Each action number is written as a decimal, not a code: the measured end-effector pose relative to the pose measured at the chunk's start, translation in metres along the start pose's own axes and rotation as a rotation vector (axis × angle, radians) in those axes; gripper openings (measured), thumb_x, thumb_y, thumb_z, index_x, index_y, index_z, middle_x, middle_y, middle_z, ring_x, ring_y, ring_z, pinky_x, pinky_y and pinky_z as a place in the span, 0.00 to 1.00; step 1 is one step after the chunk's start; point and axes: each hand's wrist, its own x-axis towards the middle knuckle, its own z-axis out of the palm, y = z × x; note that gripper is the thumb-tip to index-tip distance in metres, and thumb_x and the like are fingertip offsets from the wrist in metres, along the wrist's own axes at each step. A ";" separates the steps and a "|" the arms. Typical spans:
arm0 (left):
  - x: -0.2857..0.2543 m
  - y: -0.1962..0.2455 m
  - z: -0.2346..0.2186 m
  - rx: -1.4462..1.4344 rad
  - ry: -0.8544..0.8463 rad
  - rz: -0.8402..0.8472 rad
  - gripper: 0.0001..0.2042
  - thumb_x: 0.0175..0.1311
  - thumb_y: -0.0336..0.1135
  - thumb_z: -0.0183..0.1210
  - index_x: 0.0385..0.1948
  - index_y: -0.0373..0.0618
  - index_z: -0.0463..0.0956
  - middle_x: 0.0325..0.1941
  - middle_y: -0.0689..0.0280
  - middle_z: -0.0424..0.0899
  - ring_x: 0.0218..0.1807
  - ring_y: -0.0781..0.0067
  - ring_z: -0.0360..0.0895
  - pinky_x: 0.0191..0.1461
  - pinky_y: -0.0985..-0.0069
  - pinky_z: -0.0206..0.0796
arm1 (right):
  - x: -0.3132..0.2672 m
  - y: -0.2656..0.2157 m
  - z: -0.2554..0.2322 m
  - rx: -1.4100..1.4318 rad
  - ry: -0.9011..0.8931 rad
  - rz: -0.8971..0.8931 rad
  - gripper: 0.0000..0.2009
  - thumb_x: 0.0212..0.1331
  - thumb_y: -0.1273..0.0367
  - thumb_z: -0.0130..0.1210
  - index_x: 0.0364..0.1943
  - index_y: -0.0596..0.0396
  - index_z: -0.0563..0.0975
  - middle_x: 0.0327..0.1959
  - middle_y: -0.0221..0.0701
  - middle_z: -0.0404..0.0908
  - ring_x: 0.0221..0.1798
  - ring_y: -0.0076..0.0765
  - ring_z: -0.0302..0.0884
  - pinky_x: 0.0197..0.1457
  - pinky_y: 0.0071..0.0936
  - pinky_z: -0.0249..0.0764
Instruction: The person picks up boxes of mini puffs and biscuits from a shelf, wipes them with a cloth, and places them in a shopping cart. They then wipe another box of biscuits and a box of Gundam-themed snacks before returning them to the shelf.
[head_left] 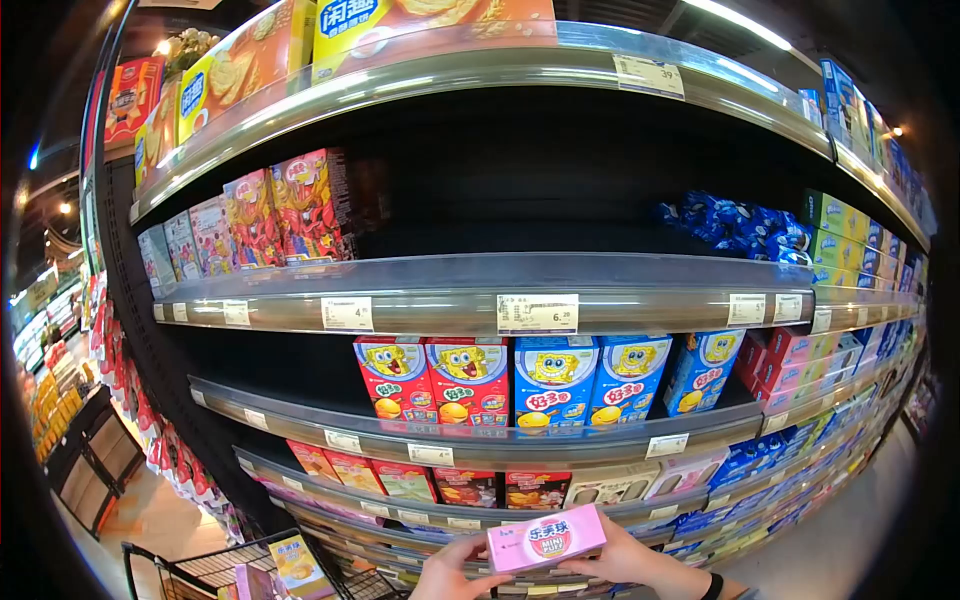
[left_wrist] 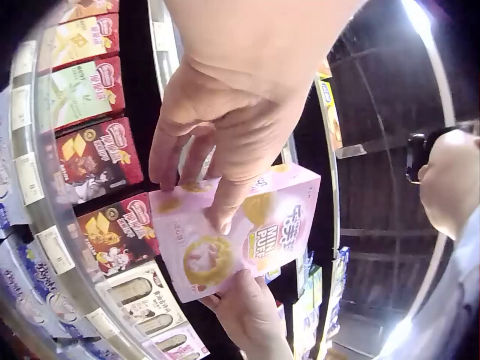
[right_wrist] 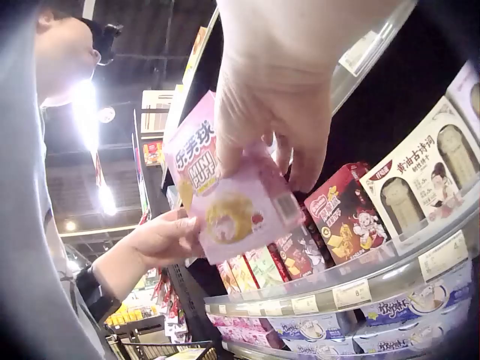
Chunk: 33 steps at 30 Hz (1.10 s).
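A pink box of Mini Puff snacks [head_left: 547,538] is held between both hands in front of the lower shelves. My left hand [head_left: 452,570] grips its left end, with the thumb laid along one face in the left wrist view. At the other end my right hand [head_left: 622,556] grips it, its thumb on the pink side in the right wrist view. The box's printed front, with a round Mini Puff label, faces the head camera. Just beyond it, red biscuit boxes [head_left: 538,490] and a cream biscuit box [head_left: 612,482] stand on a low shelf.
Red cartoon boxes [head_left: 467,380] and blue ones [head_left: 556,380] fill part of the shelf above. Higher up lie blue wrapped packets [head_left: 740,228]. A shopping cart [head_left: 190,562] at the lower left carries a yellow box [head_left: 300,567] and a purple box [head_left: 254,582].
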 end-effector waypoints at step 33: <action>0.223 0.258 -0.044 0.261 0.143 0.684 0.19 0.62 0.31 0.58 0.52 0.33 0.68 0.43 0.55 0.83 0.47 0.71 0.79 0.52 0.74 0.68 | 0.168 -0.162 -0.220 -0.229 0.572 -0.370 0.29 0.55 0.70 0.60 0.60 0.60 0.61 0.52 0.47 0.74 0.53 0.44 0.74 0.55 0.37 0.71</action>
